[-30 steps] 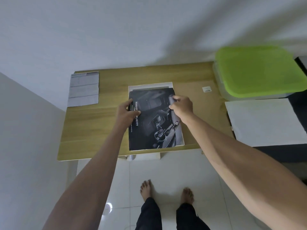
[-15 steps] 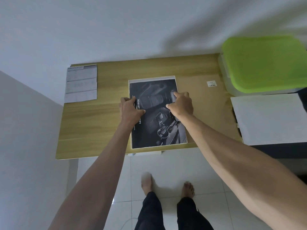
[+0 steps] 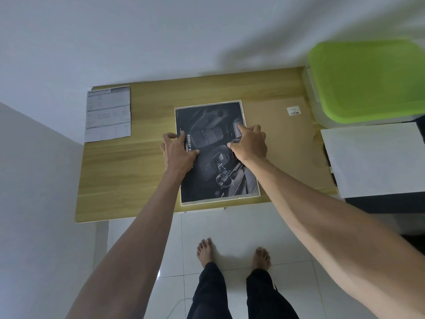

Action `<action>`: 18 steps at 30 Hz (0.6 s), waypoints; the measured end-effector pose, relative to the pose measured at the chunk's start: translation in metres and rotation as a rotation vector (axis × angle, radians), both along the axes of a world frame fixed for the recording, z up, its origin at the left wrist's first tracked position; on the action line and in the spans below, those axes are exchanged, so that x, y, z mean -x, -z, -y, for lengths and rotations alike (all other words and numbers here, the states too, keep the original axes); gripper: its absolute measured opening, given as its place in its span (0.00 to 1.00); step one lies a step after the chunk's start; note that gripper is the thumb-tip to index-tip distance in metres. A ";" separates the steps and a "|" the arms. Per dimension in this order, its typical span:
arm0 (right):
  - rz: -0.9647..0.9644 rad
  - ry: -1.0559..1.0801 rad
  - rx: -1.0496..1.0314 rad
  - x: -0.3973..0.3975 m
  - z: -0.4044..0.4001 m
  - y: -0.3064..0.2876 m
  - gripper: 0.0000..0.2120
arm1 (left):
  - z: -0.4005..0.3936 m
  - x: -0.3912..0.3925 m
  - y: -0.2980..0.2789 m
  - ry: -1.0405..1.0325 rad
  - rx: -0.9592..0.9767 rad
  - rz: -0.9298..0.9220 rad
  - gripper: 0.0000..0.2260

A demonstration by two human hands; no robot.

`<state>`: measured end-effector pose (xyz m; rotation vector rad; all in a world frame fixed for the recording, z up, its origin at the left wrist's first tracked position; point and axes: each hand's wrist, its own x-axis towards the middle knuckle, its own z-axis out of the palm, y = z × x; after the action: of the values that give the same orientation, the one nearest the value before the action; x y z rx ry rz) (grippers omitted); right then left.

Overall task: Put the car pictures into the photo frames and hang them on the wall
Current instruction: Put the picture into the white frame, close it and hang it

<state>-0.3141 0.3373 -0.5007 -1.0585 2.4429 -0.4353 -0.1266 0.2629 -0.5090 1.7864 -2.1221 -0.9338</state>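
A dark car-interior picture (image 3: 213, 125) lies flat on the wooden table (image 3: 142, 171), inside a thin white photo frame whose border (image 3: 220, 201) shows round its edges. My left hand (image 3: 178, 151) rests on the picture's left edge, thumb on the print and fingertips at the border. My right hand (image 3: 249, 143) presses on the right edge with its index finger stretched out over the print. Neither hand grips anything.
A brown backing board (image 3: 285, 146) lies right of the frame. A specification sheet (image 3: 108, 113) sits at the table's far left. A box with a green lid (image 3: 368, 81) and a white board (image 3: 372, 157) stand at the right. A white wall is behind.
The picture has slid away from me on the table and now sits squarely within the white frame border. Both hands moved with it along its side edges.
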 end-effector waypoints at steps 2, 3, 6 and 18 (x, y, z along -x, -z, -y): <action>0.002 0.002 -0.007 0.000 0.001 0.000 0.27 | 0.002 -0.001 0.002 0.009 0.001 -0.001 0.33; 0.003 0.002 -0.014 0.000 0.002 0.000 0.27 | 0.002 -0.002 0.002 0.013 0.005 0.002 0.32; -0.003 -0.013 -0.035 0.001 0.002 -0.002 0.26 | 0.003 -0.002 0.001 0.019 0.014 0.008 0.31; 0.061 0.094 0.049 0.041 -0.025 -0.030 0.28 | -0.032 0.054 -0.027 -0.020 0.122 -0.050 0.26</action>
<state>-0.3552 0.3619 -0.4707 -0.9382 2.4459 -0.5522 -0.1803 0.2951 -0.4823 1.7044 -2.0792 -0.8173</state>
